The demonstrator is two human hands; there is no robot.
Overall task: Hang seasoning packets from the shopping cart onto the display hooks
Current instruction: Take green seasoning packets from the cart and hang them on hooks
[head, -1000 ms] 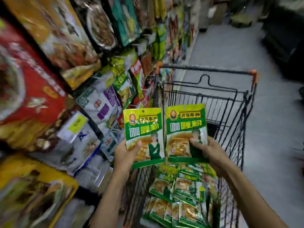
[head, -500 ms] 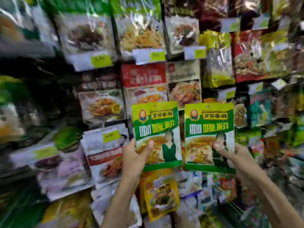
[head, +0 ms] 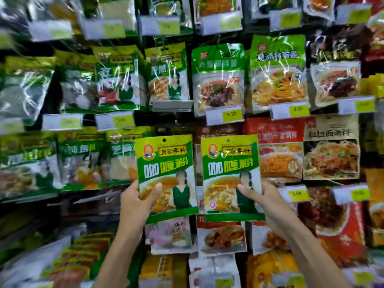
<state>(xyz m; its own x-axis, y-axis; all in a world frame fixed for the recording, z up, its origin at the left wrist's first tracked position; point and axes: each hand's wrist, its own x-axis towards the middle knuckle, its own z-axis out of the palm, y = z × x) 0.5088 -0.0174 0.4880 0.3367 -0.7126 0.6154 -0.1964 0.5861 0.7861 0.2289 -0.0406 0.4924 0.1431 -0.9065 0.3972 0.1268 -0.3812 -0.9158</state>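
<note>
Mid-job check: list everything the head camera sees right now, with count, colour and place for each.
left packet: one, green and yellow, centre of view, held up in front of the display
right packet: one, same green and yellow design, just right of the first, level with it
hanging packets: many, too blurred to count; mostly green in the upper and left rows, red and beige at right and below
price tags: several, white with yellow-green labels, below the rows of packets
left hand: one, grips the lower left edge of the left packet, thumb on its front
right hand: one, grips the lower right part of the right packet, thumb on its front
</note>
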